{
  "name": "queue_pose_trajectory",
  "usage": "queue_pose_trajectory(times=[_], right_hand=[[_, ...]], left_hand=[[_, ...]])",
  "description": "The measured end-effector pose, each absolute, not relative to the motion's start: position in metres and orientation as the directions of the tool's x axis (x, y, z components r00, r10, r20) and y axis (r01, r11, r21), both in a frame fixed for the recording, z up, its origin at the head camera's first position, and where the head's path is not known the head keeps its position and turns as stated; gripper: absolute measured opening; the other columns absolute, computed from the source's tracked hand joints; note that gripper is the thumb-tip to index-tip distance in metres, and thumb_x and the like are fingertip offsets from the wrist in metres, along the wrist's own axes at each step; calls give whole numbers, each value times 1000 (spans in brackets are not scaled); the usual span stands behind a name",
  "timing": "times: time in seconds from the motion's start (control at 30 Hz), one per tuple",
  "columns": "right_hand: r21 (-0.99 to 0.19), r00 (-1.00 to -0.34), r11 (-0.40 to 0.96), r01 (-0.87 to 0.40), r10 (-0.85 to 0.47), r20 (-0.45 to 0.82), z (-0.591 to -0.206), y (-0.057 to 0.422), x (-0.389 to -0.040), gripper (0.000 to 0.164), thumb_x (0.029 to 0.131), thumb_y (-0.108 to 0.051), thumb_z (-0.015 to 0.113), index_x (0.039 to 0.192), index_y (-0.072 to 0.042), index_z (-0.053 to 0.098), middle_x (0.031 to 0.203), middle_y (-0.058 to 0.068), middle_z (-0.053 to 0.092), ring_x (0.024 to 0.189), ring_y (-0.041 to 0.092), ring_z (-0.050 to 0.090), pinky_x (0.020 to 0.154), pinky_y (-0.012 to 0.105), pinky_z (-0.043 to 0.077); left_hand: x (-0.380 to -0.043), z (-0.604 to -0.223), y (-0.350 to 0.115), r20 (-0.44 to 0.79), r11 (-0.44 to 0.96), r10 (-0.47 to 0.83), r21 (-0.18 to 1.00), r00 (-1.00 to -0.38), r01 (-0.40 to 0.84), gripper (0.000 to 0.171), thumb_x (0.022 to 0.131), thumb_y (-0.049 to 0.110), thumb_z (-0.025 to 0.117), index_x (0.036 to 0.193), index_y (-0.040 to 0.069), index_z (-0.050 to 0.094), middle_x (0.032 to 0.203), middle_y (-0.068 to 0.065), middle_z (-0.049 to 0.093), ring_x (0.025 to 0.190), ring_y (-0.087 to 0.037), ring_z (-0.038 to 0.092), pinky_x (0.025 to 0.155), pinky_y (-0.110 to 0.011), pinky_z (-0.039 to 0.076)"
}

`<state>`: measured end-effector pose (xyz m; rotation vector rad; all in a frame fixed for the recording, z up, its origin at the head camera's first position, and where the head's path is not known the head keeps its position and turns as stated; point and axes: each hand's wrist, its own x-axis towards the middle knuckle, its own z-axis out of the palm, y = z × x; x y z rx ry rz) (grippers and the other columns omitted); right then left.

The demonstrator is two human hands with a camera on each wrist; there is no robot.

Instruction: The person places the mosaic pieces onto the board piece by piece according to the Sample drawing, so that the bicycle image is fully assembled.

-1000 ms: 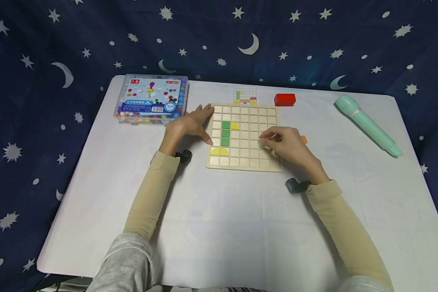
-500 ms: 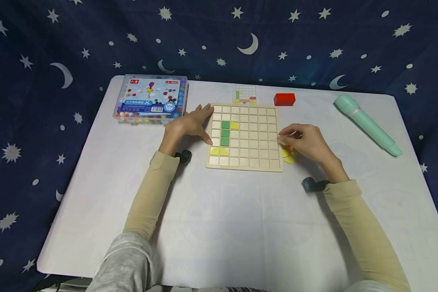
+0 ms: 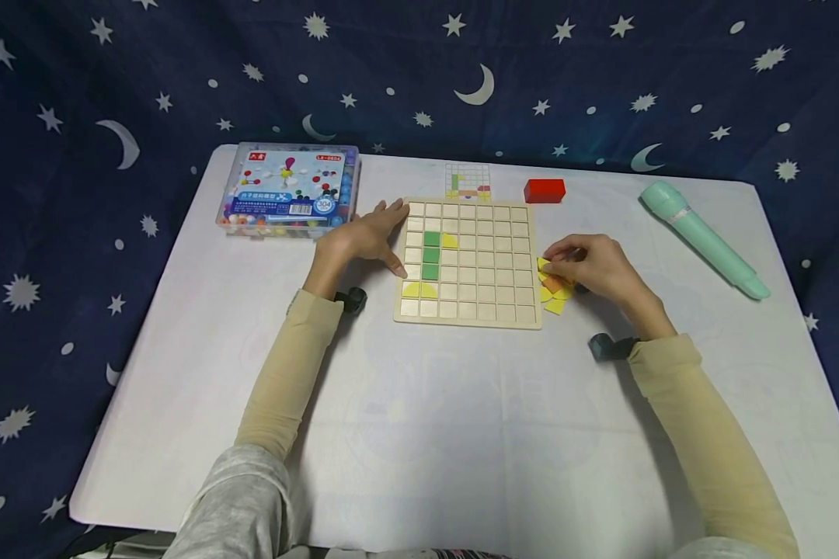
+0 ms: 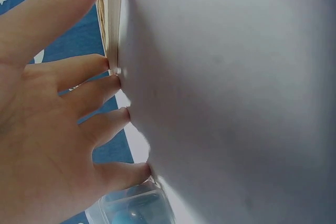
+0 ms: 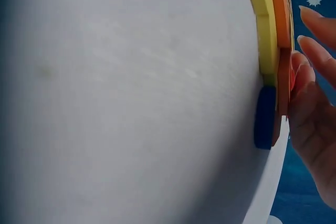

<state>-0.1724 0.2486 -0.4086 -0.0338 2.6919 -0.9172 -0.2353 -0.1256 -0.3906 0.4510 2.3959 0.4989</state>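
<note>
A square wooden grid board [image 3: 468, 318] lies on the table, holding several green tiles [image 3: 431, 255] in a column, one yellow tile [image 3: 450, 241] and two yellow curved tiles [image 3: 420, 290] side by side. My left hand [image 3: 367, 235] rests with spread fingers at its left edge. At its right edge is a small heap of yellow pieces [image 3: 554, 307] and orange pieces [image 3: 552, 285]; a blue piece [image 5: 264, 116] shows in the right wrist view. My right hand [image 3: 593, 268] is over this heap, fingers loosely bent; I see nothing gripped in them.
A pattern card [image 3: 468, 180] lies behind the board, and a red block [image 3: 544, 191] behind its right corner. The clear plastic box [image 3: 288, 186] of coloured balls is at back left. A mint-green microphone-shaped object [image 3: 706, 241] lies at right on the white table [image 3: 419, 435].
My right hand has moved right, from over the board to the heap beside it, uncovering the board's right-hand cells and the yellow pieces. The left hand stays put.
</note>
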Motion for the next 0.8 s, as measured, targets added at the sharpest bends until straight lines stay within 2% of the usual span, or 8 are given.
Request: queue_pose_trajectory(times=[0.23,0.4,0.8], right_hand=[[-551,-935,829,92,-118,-334,-411,248,-180,37,91,-28,79,119,-4,74,102,16,62,91,28,51,62,27,45],[-545,-930,829,125,-94,-355,-412,247,-182,33,93,-27,76,117,-4,73,102,16,58,90,28,51,61,28,45],[-539,-918,833,128,-107,-383,-411,247,-185,34,97,-27,72,122,-3,72,107,18,62,90,29,53,64,28,49]], left_hand=[[-236,-392,-125,-524,871,431,453,-734,188,125,78,32,91,167,16,5,175,-1,-6,161,-25,-11,127,-60,-7],[-236,-392,-125,-524,872,431,453,-734,188,125,78,32,91,167,16,5,175,-1,-7,161,-25,-11,128,-60,-7],[-235,-392,-126,-521,871,433,451,-736,194,124,79,32,90,167,15,4,175,-2,-7,161,-26,-11,127,-62,-7]])
